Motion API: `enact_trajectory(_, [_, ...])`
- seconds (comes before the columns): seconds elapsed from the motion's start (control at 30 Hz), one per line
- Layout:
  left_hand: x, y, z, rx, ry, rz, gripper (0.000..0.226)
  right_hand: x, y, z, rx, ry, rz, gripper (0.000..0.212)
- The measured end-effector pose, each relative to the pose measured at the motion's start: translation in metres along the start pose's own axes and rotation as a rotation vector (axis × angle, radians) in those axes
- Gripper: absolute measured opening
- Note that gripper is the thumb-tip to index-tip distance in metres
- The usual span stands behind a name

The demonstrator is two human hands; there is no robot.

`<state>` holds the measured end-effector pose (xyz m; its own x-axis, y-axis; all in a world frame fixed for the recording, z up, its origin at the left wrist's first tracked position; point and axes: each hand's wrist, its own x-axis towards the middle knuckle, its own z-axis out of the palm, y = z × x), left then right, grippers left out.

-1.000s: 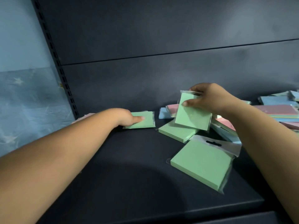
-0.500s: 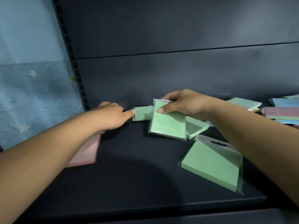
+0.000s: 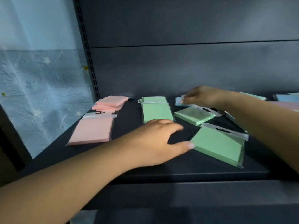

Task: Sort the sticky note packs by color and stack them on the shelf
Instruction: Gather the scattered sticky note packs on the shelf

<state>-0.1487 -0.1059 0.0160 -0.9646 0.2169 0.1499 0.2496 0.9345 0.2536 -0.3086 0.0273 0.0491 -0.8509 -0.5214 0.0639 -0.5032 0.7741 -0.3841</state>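
Since the earlier frames, both hands have shifted: the green pack formerly pinched by the right hand now lies flat at the back, and the left hand has left the rear pack and come forward.

Dark shelf [image 3: 145, 165]: carries all packs; its back panel rises behind them.

Left hand [image 3: 155, 143]: palm down over the shelf, fingers spread and holding nothing. The thumb tip touches the near-left corner of the front green pack [image 3: 218, 143], which lies skewed near the shelf's front edge, its clear hang tab toward the back.

Right hand [image 3: 203, 96]: reaches to the rear, fingertips on the wrapper of a blue pack [image 3: 178, 101]. The hand is blurred; whether it pinches the pack or only touches it cannot be told.

Single pink pack [image 3: 92, 130]: flat at the left, hang tab toward the back. Behind it, a pink stack [image 3: 110, 102] stands near the back panel.

Green stack [image 3: 156, 110]: just right of the pink stack, with one pack overlapping another; its front edge lies beside the left hand's fingers.

Tilted green pack [image 3: 194, 115]: between the green stack and the right forearm, behind the front green pack.

Further blue, green and pink packs [image 3: 286, 97]: at the far right edge, partly hidden by the right arm.
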Motion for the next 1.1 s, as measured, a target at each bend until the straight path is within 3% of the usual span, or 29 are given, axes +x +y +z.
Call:
enact_trajectory(0.13, [0.027, 0.023, 0.010, -0.044, -0.112, 0.080, 0.072, -0.026, 0.027, 0.004, -0.082, -0.121, 0.170, 0.068])
enact_trajectory(0.27, [0.028, 0.030, 0.011, 0.016, -0.115, 0.104, 0.067, -0.030, 0.032, 0.012, -0.122, -0.134, 0.189, 0.087])
enact_trajectory(0.33, [0.015, 0.020, 0.005, 0.114, -0.105, 0.103, 0.079, -0.031, 0.031, 0.013, -0.096, -0.137, 0.201, 0.092])
enact_trajectory(0.4, [-0.006, 0.002, 0.001, 0.173, -0.027, 0.107, 0.103, -0.033, 0.031, 0.014, -0.062, -0.133, 0.200, 0.096])
enact_trajectory(0.47, [-0.030, -0.014, -0.001, 0.086, 0.117, 0.080, 0.110, -0.034, 0.030, 0.013, -0.039, -0.098, 0.189, 0.093])
enact_trajectory(0.57, [-0.048, -0.030, -0.002, -0.052, 0.306, -0.006, 0.108, -0.035, 0.026, 0.012, -0.006, -0.034, 0.155, 0.092])
enact_trajectory(0.7, [-0.042, -0.027, -0.007, 0.091, 0.408, -0.116, 0.087, -0.037, 0.027, 0.010, 0.119, 0.010, 0.127, 0.091])
enact_trajectory(0.9, [-0.014, -0.022, 0.001, 0.317, 0.141, -0.172, 0.062, -0.039, 0.027, 0.008, 0.227, 0.082, 0.110, 0.082])
enact_trajectory(1.0, [-0.014, -0.025, 0.006, 0.242, 0.162, -0.168, 0.051, -0.038, 0.025, 0.007, 0.162, 0.173, 0.094, 0.081])
enact_trajectory(1.1, [-0.017, -0.027, 0.007, 0.146, 0.164, -0.182, 0.054, -0.040, 0.021, 0.002, 0.230, 0.325, 0.044, 0.083])
